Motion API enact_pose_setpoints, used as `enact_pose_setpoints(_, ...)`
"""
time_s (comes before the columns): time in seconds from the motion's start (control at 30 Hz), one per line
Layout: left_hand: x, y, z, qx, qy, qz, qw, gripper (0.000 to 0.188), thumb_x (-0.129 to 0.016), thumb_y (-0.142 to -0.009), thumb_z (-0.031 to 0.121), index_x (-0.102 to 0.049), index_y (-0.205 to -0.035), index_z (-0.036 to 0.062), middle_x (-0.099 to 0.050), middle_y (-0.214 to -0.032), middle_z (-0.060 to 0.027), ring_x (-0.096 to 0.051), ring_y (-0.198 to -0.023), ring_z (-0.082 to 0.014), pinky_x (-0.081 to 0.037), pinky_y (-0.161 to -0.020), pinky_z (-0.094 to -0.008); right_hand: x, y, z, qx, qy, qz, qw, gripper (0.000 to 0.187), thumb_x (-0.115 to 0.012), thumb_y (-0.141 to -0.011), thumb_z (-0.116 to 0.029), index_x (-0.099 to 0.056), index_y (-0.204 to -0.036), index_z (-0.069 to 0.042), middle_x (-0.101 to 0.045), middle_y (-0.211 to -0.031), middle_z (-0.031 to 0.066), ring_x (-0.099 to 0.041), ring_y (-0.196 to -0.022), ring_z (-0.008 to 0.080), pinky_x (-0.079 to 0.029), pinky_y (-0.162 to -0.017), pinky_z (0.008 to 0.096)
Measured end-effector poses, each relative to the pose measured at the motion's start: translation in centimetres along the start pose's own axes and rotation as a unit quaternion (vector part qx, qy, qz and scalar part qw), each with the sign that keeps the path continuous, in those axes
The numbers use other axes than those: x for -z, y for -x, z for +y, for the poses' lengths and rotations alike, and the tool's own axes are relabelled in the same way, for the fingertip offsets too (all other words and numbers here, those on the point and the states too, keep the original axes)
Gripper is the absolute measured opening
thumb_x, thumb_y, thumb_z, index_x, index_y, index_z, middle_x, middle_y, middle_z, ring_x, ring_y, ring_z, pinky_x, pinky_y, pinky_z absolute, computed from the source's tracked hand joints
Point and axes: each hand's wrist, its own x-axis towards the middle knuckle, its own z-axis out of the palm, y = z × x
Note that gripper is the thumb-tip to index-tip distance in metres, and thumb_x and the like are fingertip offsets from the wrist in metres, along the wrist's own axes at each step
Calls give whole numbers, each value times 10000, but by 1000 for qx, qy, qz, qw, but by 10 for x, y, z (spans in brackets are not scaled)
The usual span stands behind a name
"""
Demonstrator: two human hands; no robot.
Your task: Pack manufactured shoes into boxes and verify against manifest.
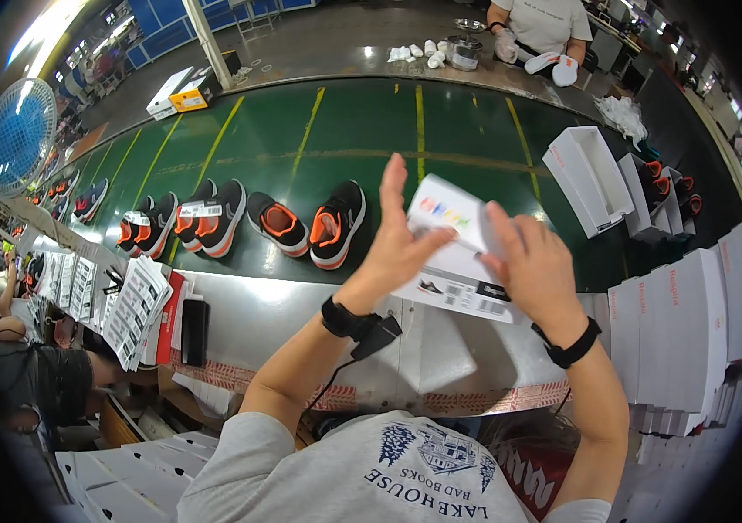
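A white shoebox (458,260) with coloured print on one face and a shoe-picture label along its near edge is held up between my hands above the metal worktop. My left hand (391,254) has its thumb over the box's face, and the other fingers stretch along its left side. From the right, my right hand (535,268) grips the box with its fingers bent over the edge; it is slightly blurred. Just left of the box, a black-and-orange shoe (338,225) and another shoe (278,224) stand on the green conveyor belt.
Labelled pairs of shoes (211,218) line the belt leftward. An open white box (588,181) lies at right, beside boxes holding shoes (657,193). Stacked white boxes (671,336) stand near right. Printed sheets (137,312) and a black phone-like object (195,333) lie left. A co-worker (541,30) sits opposite.
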Motion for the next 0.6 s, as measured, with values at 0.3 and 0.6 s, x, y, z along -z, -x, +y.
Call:
enact_pose_setpoints(0.3, 19, 32, 35, -54, -288, -96, 951, 441, -848, -648, 298, -596, -860, 4, -599, -842, -156, -579, -814, -330, -477, -715, -406, 30, 37, 45, -381, -42, 54, 922, 556, -590, -908, -216, -350, -1381, -49, -581, -1128, 212, -651, -821, 327, -511, -697, 401)
enact_pose_setpoints(0.6, 72, -44, -92, -133, -381, -80, 912, 402, -818, -691, 251, -541, -844, 4, -564, -843, -154, -540, -861, -348, -461, -741, -411, 16, 124, -49, -563, -504, 219, 618, 456, -600, -883, -44, -366, -1274, -22, -520, -1046, 73, -577, -968, 170, -537, -793, 359)
